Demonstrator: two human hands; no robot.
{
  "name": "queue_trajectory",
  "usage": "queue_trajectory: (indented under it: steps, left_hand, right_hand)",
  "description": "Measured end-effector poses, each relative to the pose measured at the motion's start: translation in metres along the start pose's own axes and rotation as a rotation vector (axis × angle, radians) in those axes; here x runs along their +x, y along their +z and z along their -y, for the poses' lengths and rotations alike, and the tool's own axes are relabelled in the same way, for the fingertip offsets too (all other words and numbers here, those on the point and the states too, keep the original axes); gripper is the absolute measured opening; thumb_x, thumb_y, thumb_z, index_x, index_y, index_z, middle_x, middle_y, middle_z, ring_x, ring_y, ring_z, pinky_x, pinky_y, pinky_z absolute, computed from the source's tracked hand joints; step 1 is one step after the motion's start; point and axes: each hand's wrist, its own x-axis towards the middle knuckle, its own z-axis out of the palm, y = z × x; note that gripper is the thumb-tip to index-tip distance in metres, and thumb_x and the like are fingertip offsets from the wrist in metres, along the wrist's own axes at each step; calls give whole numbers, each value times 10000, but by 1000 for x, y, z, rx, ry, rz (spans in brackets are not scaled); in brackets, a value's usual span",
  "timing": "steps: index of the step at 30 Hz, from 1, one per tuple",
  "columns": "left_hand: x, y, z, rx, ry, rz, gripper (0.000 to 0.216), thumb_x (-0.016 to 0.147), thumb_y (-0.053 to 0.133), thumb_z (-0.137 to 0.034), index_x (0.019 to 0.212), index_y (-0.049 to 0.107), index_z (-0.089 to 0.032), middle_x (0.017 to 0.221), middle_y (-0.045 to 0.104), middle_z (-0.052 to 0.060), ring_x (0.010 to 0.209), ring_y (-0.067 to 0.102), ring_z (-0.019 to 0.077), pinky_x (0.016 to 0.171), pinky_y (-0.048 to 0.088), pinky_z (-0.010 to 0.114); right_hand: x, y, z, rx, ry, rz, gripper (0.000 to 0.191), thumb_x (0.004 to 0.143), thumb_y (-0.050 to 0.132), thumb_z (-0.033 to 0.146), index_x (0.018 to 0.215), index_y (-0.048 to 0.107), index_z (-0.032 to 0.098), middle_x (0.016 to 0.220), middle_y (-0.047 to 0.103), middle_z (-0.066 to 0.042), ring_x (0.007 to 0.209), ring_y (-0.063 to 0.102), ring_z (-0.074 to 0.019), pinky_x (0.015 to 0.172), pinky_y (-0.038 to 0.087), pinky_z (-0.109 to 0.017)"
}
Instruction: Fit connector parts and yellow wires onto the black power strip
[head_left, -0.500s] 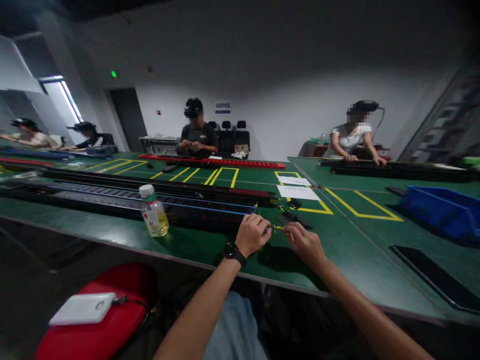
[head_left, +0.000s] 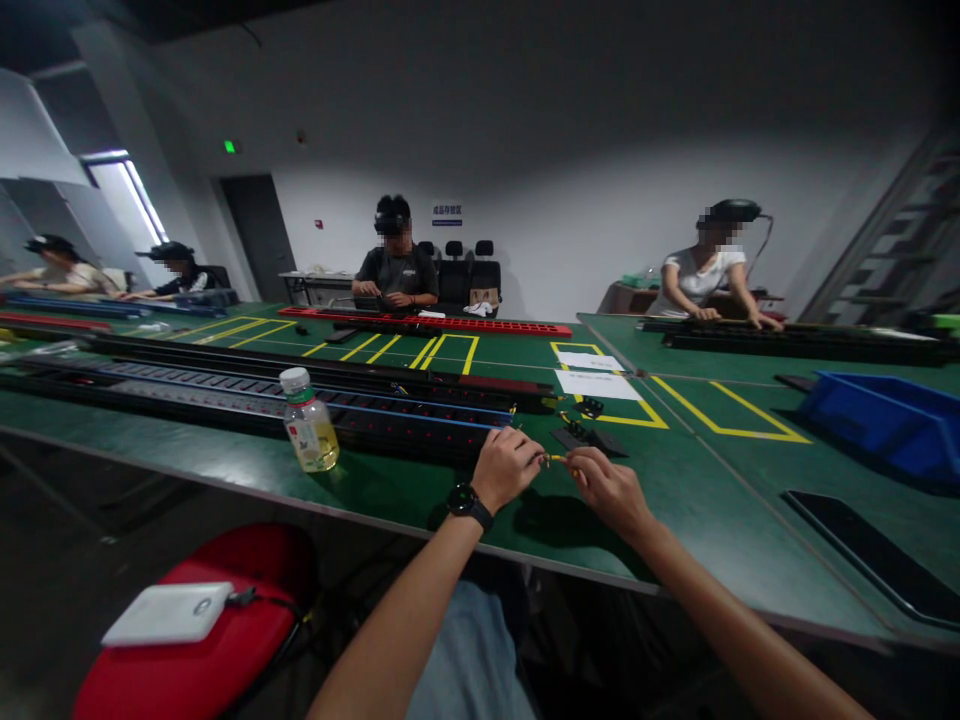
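Note:
Above the green table, my left hand [head_left: 510,465] is closed, its fingers pinched around a small piece with thin wire ends. My right hand [head_left: 606,485] is closed too, pinching a short yellow wire [head_left: 556,458] that spans the gap between the hands. What my left fingertips hold is mostly hidden and too small to name. Left of my left hand lies a long black rail [head_left: 390,425] with a blue strip along it. Small black parts with wires [head_left: 581,432] rest on the table just beyond my hands.
A capped drink bottle [head_left: 310,425] stands on the left. To the right are a blue bin [head_left: 889,420] and a black phone [head_left: 870,550]. White papers [head_left: 596,384] lie ahead. A red stool [head_left: 202,640] bears a white power bank [head_left: 171,613]. Several people sit at work across the table.
Both hands stay almost in place, with the yellow wire still between them. Across the table, a co-worker's head and hands have shifted slightly.

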Motion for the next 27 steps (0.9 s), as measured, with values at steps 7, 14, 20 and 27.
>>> queue_trajectory:
  steps: [7,14,20,27]
  left_hand:
    - [0,2,0,-28,-14,-44,92,993,665,-249,1054,728,-222,1062,782,51,1048,654,246,942,455,418]
    - [0,1,-1,-43,41,-50,164,894,697,-213,1056,725,-212,1032,793,53,1036,668,265,942,457,437]
    - [0,0,-1,-51,69,-64,93,920,699,-262,998,726,-218,996,789,55,1020,666,265,935,465,444]
    - [1,3,1,-40,80,-94,82,972,687,-278,1001,739,-221,1002,791,50,1019,670,251,945,474,443]
  right_hand:
    - [-1,1,2,17,9,8,220,1058,494,101,1054,698,181,1007,774,-83,761,720,-130,613,494,-212]
    - [0,1,2,-33,18,57,258,1082,446,123,1047,695,183,1017,771,-81,761,716,-125,626,493,-206]
    - [1,1,1,-56,34,92,240,1063,471,104,1039,698,180,1017,766,-84,773,713,-128,604,476,-200]
    - [3,2,2,-76,28,71,242,1088,464,130,1032,694,182,1016,771,-75,727,698,-112,605,461,-205]
